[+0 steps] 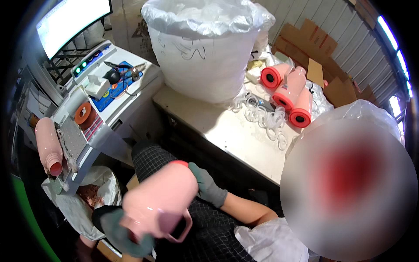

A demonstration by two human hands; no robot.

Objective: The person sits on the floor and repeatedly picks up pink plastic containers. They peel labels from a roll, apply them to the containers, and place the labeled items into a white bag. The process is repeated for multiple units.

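Note:
Across my lap lies a large pink jug (159, 196), tilted, its side handle toward me and its red base pointing up and away. My left hand (128, 233), in a grey-green glove and smeared by motion, closes round the narrow neck end. At the base end my right hand (207, 185), also gloved, grips the jug with its fingers partly hidden behind it. Another pink jug body (47, 144), open-mouthed, rests on the white machine (124, 98) to my left. Several similar pink jugs (293, 85) lie on the table (205, 124), red ends facing me.
White plastic rings (266, 118) are scattered on the table beside a big white sack (198, 61). The machine carries an orange spool (85, 115), pliers and a blue mat. Below it hangs a bag (107, 177) with reddish scraps. Cardboard (312, 41) stands behind; a blurred patch hides the lower right.

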